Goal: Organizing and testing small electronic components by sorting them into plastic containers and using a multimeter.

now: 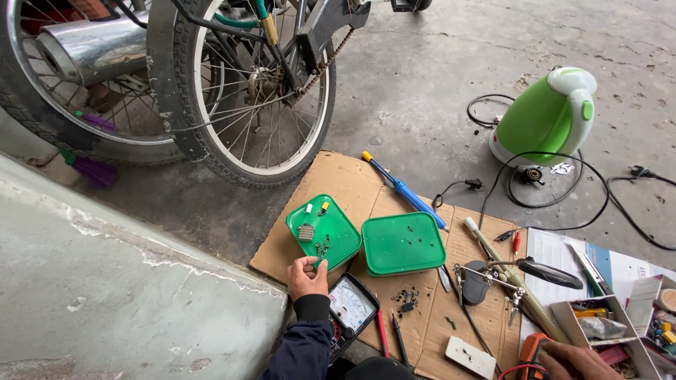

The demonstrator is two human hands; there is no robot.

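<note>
A bicycle wheel [253, 91] fills the upper left of the frame, above the cardboard sheet [366, 190] on the floor. At lower centre your left hand [308, 276] pinches the near edge of the left green lid [324, 231]. At the bottom right edge your right hand [574, 360] rests on an orange device [534, 350]; you cannot tell how its fingers are set.

Bare cardboard [352, 184] behind two green lids [324, 231], bicycle wheel [257, 91] beyond, soldering iron [405, 188] alongside.

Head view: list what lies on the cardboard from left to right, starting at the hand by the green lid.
left hand → left green lid → analog meter → right green lid → blue soldering iron → clip stand with magnifier → right hand.
</note>
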